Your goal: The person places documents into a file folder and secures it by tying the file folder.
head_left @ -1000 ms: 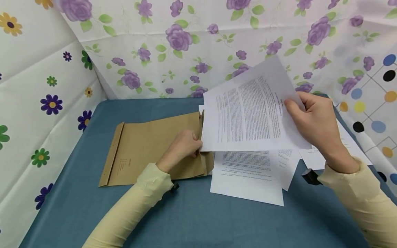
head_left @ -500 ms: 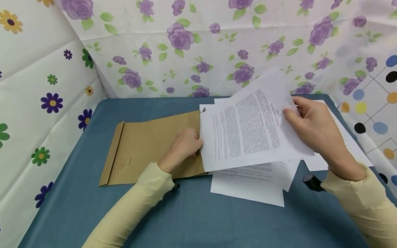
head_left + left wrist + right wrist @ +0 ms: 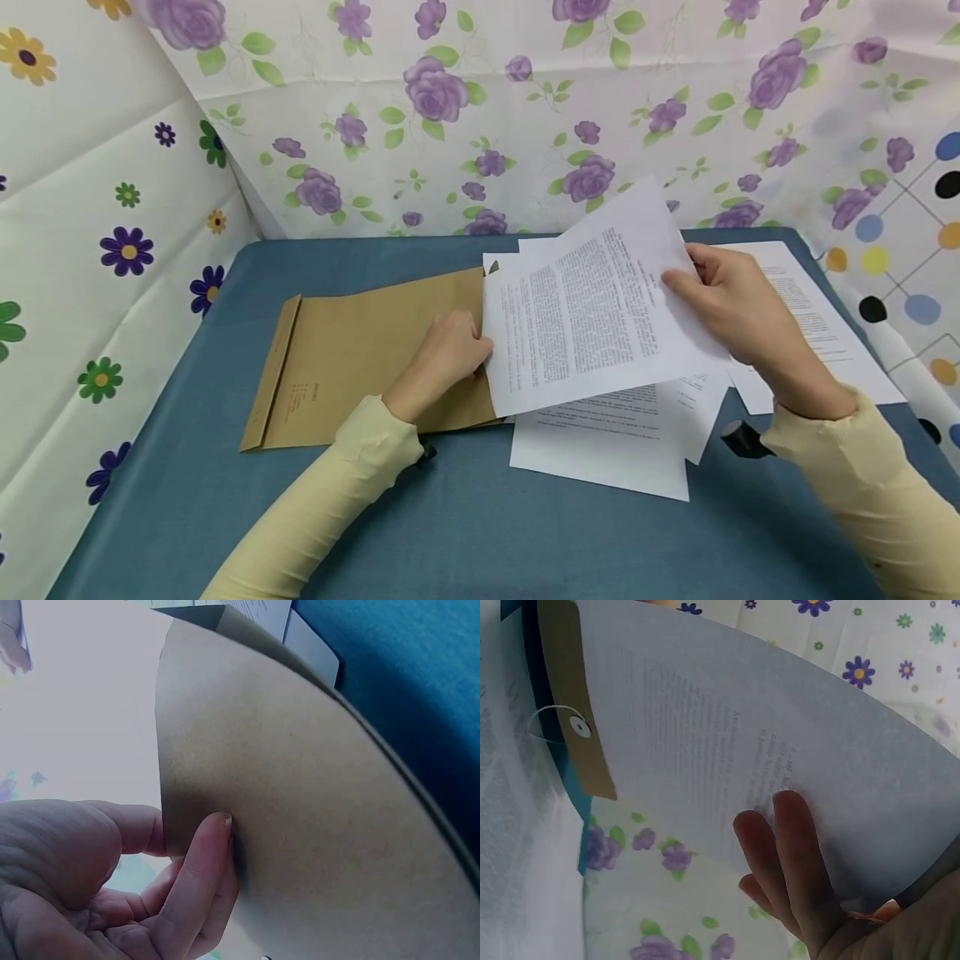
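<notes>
Envelope [image 3: 352,358] made of brown kraft paper is lying on the blue tabletop [image 3: 450,533], mostly off to the left of the left hand [image 3: 442,354]. That hand is pinching the mouth edge between thumb and finger, and the left wrist view is showing a dark gap between the paper layers there. A few lines of tiny print are sitting on the envelope's far side from the hand, too small to read.

Right hand [image 3: 735,304] is pinching a printed sheet [image 3: 577,317] by its right edge, thumb on the front and fingertips behind. The sheet is slanting up between both hands, its left edge meeting the envelope's mouth right by the left hand. Can't tell if any of it is actually inside.

More printed sheets [image 3: 600,462] are lying overlapped below the raised one, between the hands, and another printed page [image 3: 825,333] is resting just beyond the right hand. Right wrist view is also showing a white button [image 3: 580,726] with a string [image 3: 540,716] on brown paper, past the sheet's end.

Behind the hands, a purple-rose cloth [image 3: 337,100] is hanging, and a dotted cloth [image 3: 900,275] is running along the right hand's side.
</notes>
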A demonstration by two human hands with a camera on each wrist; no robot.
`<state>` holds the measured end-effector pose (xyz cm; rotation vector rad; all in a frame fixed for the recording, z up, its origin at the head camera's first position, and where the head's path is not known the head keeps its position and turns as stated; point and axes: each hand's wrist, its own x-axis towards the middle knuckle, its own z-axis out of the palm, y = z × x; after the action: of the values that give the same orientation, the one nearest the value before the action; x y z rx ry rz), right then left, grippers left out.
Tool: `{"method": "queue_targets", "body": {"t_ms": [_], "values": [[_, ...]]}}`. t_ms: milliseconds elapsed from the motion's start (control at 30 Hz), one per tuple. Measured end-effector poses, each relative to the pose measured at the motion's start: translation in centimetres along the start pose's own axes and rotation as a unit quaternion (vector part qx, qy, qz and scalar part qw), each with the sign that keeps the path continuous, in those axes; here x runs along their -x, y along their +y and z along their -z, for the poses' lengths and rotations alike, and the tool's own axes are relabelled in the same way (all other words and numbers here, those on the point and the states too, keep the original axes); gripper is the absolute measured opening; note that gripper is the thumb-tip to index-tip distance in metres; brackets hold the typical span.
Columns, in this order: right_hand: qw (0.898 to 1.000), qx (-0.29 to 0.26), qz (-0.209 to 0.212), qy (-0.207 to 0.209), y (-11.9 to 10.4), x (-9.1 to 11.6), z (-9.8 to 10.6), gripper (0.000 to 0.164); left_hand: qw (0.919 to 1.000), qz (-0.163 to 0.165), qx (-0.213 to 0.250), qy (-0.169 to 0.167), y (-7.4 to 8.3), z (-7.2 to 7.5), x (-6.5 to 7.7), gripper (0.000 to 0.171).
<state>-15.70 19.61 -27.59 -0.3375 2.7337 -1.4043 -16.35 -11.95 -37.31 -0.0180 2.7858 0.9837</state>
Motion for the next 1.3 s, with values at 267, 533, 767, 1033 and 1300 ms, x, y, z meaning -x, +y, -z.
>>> {"method": "queue_targets", "body": {"t_ms": [267,533,767,1033,1300], "values": [[0.996,-0.067,-0.015,-0.049,2.6,-1.6,-2.3,0.047,1.0,0.001,0.005,-0.001,0.0,0.1,0.3,0.033],[0.989,-0.122,-0.048,-0.075,3.5,-2.0,-5.6,0.047,0.9999,-0.003,0.012,-0.005,0.0,0.0,0.4,0.032],[0.981,-0.154,-0.065,-0.097,3.9,-2.3,-8.0,0.046,0.9999,-0.009,0.007,-0.001,-0.1,0.0,0.4,0.039],[0.981,-0.135,-0.059,-0.122,4.2,-2.6,-7.7,0.042,0.9998,-0.018,0.005,0.006,-0.1,0.0,0.4,0.037],[0.987,-0.085,-0.091,-0.104,4.4,-2.3,-6.7,0.039,0.9999,-0.013,0.006,0.005,0.1,0.1,0.5,0.035]]}}
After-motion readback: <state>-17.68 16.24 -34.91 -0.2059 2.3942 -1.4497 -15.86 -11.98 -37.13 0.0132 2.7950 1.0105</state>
